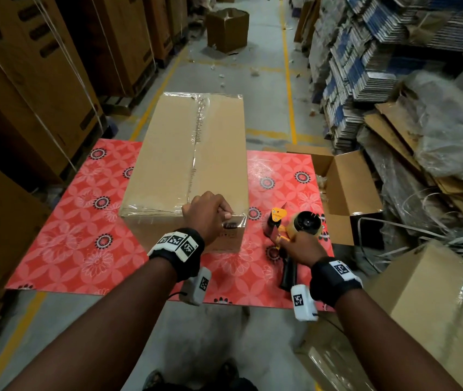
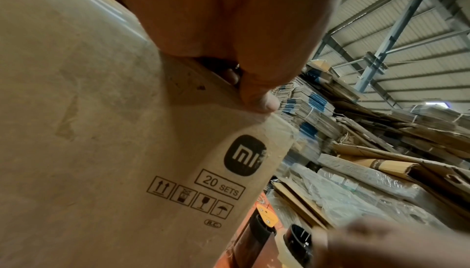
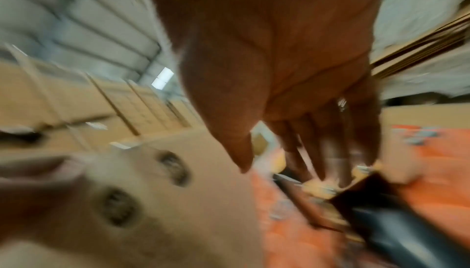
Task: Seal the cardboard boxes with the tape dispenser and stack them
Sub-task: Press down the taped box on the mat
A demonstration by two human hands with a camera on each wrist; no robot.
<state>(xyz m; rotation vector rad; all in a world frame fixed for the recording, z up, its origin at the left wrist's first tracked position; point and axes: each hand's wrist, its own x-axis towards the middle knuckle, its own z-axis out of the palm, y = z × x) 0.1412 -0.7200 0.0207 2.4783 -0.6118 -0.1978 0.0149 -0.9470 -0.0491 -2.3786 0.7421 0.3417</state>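
Where the red floral table stands in the warehouse aisle, we have a long cardboard box lying on it, its flaps closed and a strip of clear tape running down the top seam. To the right of the table an open box sits lower down, and a taped box rests nearer us on the right. Our left hand sits on the near right corner of the long box, fingers curled over the top edge and thumb pressed against the front face above the printed logo. The yellow and black tape dispenser lies on the table just right of that box. Our right hand is over its handle end, fingers extended down onto it; the wrist view is blurred, so we cannot tell whether they grip it.
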